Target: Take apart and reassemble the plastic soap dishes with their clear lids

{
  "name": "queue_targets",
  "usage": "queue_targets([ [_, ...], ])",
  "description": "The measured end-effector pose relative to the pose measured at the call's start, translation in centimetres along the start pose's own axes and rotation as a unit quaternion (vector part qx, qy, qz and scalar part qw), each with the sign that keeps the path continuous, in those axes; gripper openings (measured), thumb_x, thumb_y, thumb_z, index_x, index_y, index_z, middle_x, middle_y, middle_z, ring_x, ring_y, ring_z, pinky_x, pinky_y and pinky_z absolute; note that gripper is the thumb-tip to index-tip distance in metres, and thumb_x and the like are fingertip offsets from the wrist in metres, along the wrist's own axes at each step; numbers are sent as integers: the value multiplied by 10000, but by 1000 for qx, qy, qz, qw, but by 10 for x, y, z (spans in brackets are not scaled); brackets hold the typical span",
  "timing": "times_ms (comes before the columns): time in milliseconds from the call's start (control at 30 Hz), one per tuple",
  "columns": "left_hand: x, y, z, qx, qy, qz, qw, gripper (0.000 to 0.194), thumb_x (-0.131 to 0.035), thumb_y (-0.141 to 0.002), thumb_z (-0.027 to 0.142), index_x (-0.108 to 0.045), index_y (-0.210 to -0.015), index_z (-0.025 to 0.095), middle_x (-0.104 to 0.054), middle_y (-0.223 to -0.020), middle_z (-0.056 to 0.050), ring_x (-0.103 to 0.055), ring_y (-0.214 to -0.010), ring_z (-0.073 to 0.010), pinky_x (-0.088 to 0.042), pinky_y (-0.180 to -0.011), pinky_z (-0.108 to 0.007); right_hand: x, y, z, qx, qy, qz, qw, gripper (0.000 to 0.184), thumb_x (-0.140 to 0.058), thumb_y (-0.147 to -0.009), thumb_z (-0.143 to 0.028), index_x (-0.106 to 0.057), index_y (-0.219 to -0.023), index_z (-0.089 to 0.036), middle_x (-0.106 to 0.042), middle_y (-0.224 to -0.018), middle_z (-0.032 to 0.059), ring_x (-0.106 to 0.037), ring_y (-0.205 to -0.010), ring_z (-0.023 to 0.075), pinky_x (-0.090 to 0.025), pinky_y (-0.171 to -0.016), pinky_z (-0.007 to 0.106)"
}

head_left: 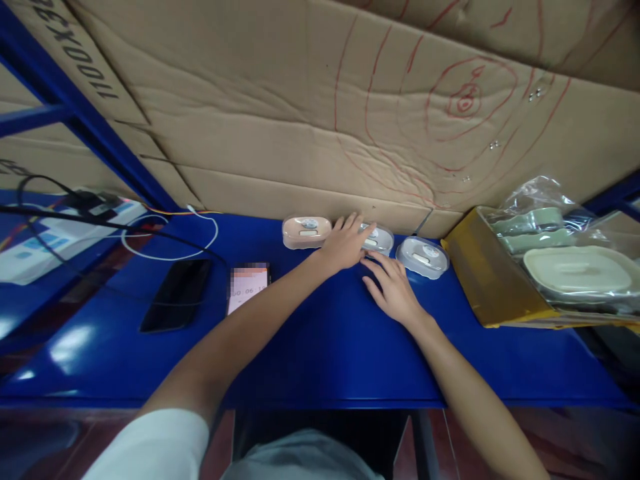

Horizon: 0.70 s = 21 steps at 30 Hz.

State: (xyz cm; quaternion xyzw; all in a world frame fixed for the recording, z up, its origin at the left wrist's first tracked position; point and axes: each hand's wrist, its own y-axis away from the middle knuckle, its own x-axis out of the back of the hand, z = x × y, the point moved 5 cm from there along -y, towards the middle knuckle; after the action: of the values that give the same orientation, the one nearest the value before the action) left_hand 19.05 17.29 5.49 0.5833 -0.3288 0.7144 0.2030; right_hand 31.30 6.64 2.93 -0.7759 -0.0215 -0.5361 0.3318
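Note:
Three small oval soap boxes with clear lids stand in a row at the back of the blue table [310, 360]. The pinkish soap box [306, 233] is on the left, the middle soap box [381, 239] looks greyish, and another greyish soap box [423, 257] is on the right. My left hand [346, 243] lies with fingers spread between the pink box and the middle one, covering the middle box's left part. My right hand [393, 287] is just in front of the middle box, its fingers apart and the fingertips close to the box's front edge. Neither hand is wrapped round a box.
A cardboard box [475, 273] on the right holds green and cream boxes [577, 269] in plastic bags. To the left lie a dark phone [176, 295], a phone showing a timer [246, 287], cables and a white power strip [70, 240]. A cardboard wall [260, 120] rises behind.

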Motion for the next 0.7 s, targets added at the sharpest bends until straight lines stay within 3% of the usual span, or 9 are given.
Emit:
queue_targets([
  [167, -17, 0, -11, -3, 1, -26, 1000, 662, -609, -1048, 368, -388, -1641, 172, -331, -1711, -247, -388, -1546, -405, -348, -1206, -567, 3, 0, 4, -13, 8, 11, 1000, 396, -446, -1108, -326, -599, -1463, -240, -597, -1518, 162, -572, -1391, 328, -465, -1115, 545],
  [367, -13, 36, -2, -8, -1, -47, 999, 725, -623, -1038, 321, -319, -1673, 152, -248, -1736, -278, -308, -1593, -436, -254, -1258, -629, -8, 1, -6, 15, -3, -19, 1000, 360, -502, -1079, -274, -629, -1411, -216, -610, -1497, 163, -575, -1387, 326, -460, -1120, 538],
  [567, 9, 134, 15, -32, -21, -3, 999, 749, -607, -1054, 324, -245, -1703, 231, -235, -1762, -207, -238, -1637, -372, -274, -1287, -606, -10, 4, -10, 26, -10, -24, 999, 354, -511, -1083, -269, -625, -1412, -205, -598, -1514, 171, -582, -1385, 328, -457, -1125, 546],
  [700, 25, 209, 10, 9, -5, 53, 999, 720, -574, -1072, 334, -236, -1706, 277, -300, -1742, -169, -341, -1596, -357, -369, -1260, -573, -14, 5, -15, 40, -16, -28, 999, 348, -494, -1094, -276, -633, -1408, -220, -606, -1507, 164, -596, -1373, 325, -468, -1109, 544],
])
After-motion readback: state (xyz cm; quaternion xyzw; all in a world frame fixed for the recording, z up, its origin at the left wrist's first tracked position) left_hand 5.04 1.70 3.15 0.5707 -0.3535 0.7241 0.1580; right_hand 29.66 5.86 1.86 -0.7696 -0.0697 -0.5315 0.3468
